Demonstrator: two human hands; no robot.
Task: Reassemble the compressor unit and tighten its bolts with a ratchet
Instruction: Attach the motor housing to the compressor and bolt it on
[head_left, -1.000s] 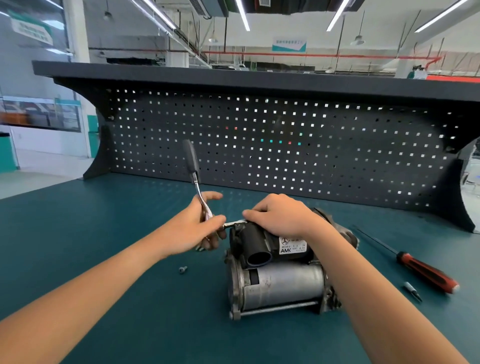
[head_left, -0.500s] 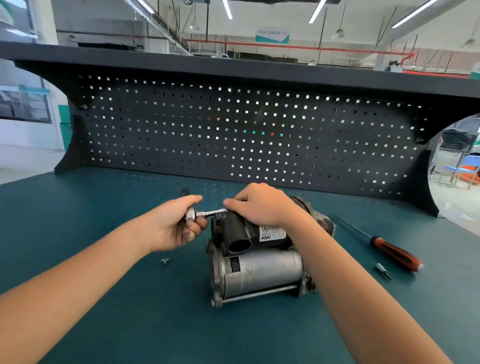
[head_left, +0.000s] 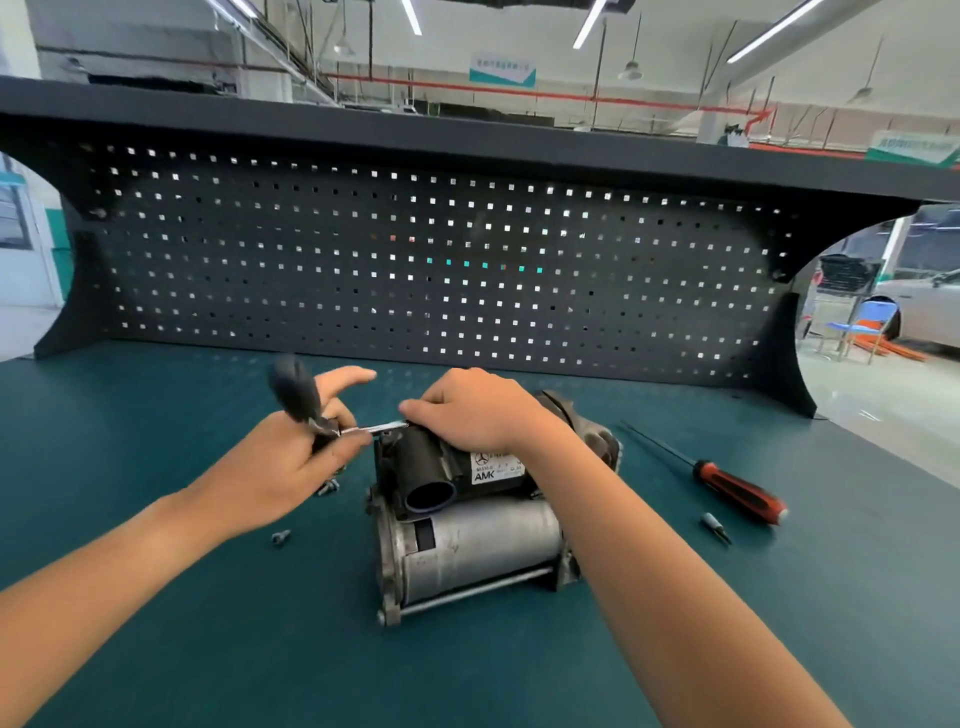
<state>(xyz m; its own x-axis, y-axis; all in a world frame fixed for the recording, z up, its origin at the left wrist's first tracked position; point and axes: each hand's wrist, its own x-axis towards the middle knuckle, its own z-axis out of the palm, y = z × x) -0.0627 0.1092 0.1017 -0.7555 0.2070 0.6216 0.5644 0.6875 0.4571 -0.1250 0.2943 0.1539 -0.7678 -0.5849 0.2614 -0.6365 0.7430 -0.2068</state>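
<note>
The compressor unit (head_left: 467, 551) sat mid-way across the workbench (head_left: 156, 649), before the pegboard (head_left: 415, 249) that stood along its far edge. The right hand (head_left: 478, 410) lay on the unit's far top. Just left of it the left hand (head_left: 280, 467) gripped the ratchet (head_left: 306, 400), whose bar ran right to the right hand's fingertips. A bolt (head_left: 280, 538) lay left of the unit, a second bolt (head_left: 328, 487) between hand and unit. Well right lay a screwdriver (head_left: 732, 486), a bit (head_left: 714, 527) just nearer.
</note>
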